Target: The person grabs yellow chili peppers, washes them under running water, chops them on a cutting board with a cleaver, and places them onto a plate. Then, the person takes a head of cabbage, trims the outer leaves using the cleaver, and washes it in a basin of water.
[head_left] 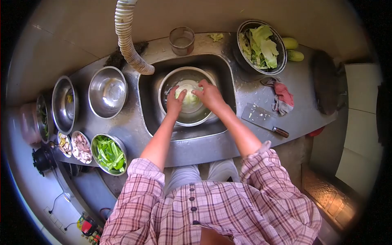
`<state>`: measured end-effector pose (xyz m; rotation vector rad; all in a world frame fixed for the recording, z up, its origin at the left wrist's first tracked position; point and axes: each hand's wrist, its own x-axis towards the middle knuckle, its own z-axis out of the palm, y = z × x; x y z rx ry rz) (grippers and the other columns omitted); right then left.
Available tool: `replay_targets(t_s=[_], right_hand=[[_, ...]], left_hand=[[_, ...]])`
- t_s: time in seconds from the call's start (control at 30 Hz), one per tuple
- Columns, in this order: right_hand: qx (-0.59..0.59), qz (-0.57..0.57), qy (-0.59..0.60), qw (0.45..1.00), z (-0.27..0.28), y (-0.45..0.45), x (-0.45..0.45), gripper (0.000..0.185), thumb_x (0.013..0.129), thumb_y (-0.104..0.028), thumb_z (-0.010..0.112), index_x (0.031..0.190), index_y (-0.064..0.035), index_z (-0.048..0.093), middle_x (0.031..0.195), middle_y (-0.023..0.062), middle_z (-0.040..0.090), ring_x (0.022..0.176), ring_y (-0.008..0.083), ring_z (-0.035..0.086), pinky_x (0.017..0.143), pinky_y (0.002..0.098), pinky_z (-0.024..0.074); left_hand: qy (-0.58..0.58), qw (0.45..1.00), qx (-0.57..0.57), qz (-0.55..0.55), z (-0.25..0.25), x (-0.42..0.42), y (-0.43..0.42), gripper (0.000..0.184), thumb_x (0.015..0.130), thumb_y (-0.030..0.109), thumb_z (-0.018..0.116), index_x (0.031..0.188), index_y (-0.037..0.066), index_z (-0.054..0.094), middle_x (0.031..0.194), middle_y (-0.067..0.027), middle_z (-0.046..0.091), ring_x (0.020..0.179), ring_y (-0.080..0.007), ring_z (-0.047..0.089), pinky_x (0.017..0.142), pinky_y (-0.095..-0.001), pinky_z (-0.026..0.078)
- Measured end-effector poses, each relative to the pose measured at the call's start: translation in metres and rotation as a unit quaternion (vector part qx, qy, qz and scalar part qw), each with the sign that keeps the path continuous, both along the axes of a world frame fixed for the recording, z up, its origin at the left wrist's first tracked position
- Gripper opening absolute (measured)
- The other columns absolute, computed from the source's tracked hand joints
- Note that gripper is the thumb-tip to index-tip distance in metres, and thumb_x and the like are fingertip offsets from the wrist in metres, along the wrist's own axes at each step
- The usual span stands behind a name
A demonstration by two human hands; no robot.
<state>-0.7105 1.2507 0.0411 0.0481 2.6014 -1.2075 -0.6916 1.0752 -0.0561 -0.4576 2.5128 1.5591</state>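
Observation:
A pale green cabbage [189, 99] sits in a round metal basin [163, 107] inside the sink [148, 118]. On its left side, my left hand [174, 102] is curved against it with the thumb over the top. My right hand [210, 96] grips it from the right, thumb toward the middle. The fingertips of both hands are partly hidden behind the cabbage and inside the basin. Above the sink's left edge hangs a ribbed hose [130, 41].
To the right lie a cleaver [258, 116] with chopped bits, a pink-grey cloth [282, 97] and a bowl of leaves [264, 47]. At left stand a metal bowl [108, 93], sliced green peppers [109, 154] and a bowl of meat pieces [81, 147]. A cup [181, 41] stands behind the sink.

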Motion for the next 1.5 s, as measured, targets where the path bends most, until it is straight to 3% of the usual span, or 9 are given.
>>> replay_targets(t_s=[0.27,0.37,0.53,0.77,0.87,1.0,1.23,1.33,1.5], right_hand=[[0.031,0.031,0.214,0.976,-0.080,-0.013,0.004,0.021,0.083,-0.019,0.058,0.094,-0.0007,0.059,0.079,0.0236,0.062,0.073,0.0388,0.062,0.065,0.0440,0.0498],[-0.168,-0.085,-0.098,0.977,-0.061,-0.010,-0.006,0.014,0.085,-0.011,0.055,0.092,-0.0008,0.060,0.070,0.0156,0.062,0.060,0.0252,0.062,0.053,0.0354,0.0490],[-0.397,-0.174,0.047,0.900,0.057,0.019,-0.029,0.009,0.086,-0.003,0.057,0.093,-0.0020,0.062,0.071,0.0024,0.059,0.057,0.0095,0.056,0.049,0.0231,0.0462],[0.210,-0.094,0.528,0.817,0.164,0.102,-0.070,0.020,0.080,0.000,0.060,0.100,-0.0022,0.063,0.088,0.0119,0.060,0.066,0.0266,0.060,0.062,0.0343,0.0492],[0.229,-0.063,0.502,0.832,0.153,0.079,-0.055,0.023,0.077,0.001,0.060,0.099,-0.0049,0.064,0.090,0.0152,0.061,0.076,0.0315,0.061,0.070,0.0388,0.0494],[-0.149,-0.032,-0.025,0.988,0.051,0.026,-0.018,0.024,0.081,-0.002,0.055,0.104,-0.0034,0.062,0.098,0.0210,0.062,0.098,0.0319,0.060,0.085,0.0424,0.0454],[0.149,-0.113,0.015,0.982,-0.130,-0.034,0.011,0.027,0.079,-0.007,0.053,0.104,-0.0043,0.063,0.100,0.0233,0.062,0.099,0.0345,0.060,0.086,0.0447,0.0457],[-0.332,-0.333,-0.210,0.857,-0.098,-0.047,-0.003,0.024,0.079,-0.008,0.054,0.100,-0.0034,0.065,0.096,0.0196,0.064,0.095,0.0343,0.060,0.083,0.0451,0.0458],[-0.087,0.017,0.105,0.991,-0.030,-0.080,0.022,0.032,0.087,-0.014,0.050,0.116,-0.0022,0.059,0.117,0.0168,0.060,0.111,0.0340,0.053,0.096,0.0410,0.0408]], left_hand=[[-0.012,1.000,0.016,0.018,0.001,0.002,-0.003,0.053,0.085,0.034,0.065,0.125,0.003,0.052,0.119,-0.0184,0.058,0.109,-0.0259,0.055,0.093,-0.0322,0.041],[-0.014,0.999,0.040,0.021,-0.001,0.003,-0.006,0.052,0.085,0.035,0.064,0.125,0.004,0.052,0.120,-0.0180,0.057,0.110,-0.0258,0.055,0.094,-0.0318,0.040],[-0.031,0.997,0.058,0.028,0.011,0.006,-0.010,0.051,0.087,0.037,0.061,0.126,0.004,0.052,0.121,-0.0175,0.056,0.112,-0.0252,0.053,0.096,-0.0317,0.038],[0.082,0.991,-0.102,-0.021,0.008,0.008,-0.017,0.039,0.089,0.017,0.045,0.126,0.007,0.052,0.122,-0.0200,0.054,0.117,-0.0367,0.048,0.101,-0.0421,0.035],[0.146,0.977,-0.144,-0.062,0.027,0.003,-0.013,0.038,0.089,0.019,0.047,0.126,0.008,0.052,0.123,-0.0184,0.054,0.120,-0.0352,0.045,0.101,-0.0417,0.035],[0.029,0.929,-0.292,-0.227,0.072,0.005,-0.001,0.057,0.082,0.030,0.064,0.131,0.009,0.044,0.140,-0.0189,0.036,0.129,-0.0360,0.034,0.102,-0.0449,0.035],[0.012,0.944,-0.248,-0.217,0.057,-0.003,-0.012,0.086,0.071,0.032,0.076,0.139,0.005,0.030,0.141,-0.0231,0.033,0.130,-0.0384,0.033,0.106,-0.0427,0.033],[-0.026,0.955,-0.235,-0.178,0.054,-0.007,-0.010,0.085,0.069,0.031,0.077,0.140,0.014,0.032,0.141,-0.0237,0.033,0.126,-0.0404,0.038,0.103,-0.0434,0.037],[-0.060,0.958,-0.214,-0.182,0.035,-0.010,-0.023,0.068,0.077,0.022,0.066,0.138,0.027,0.036,0.138,-0.0243,0.037,0.119,-0.0424,0.046,0.095,-0.0445,0.043]])
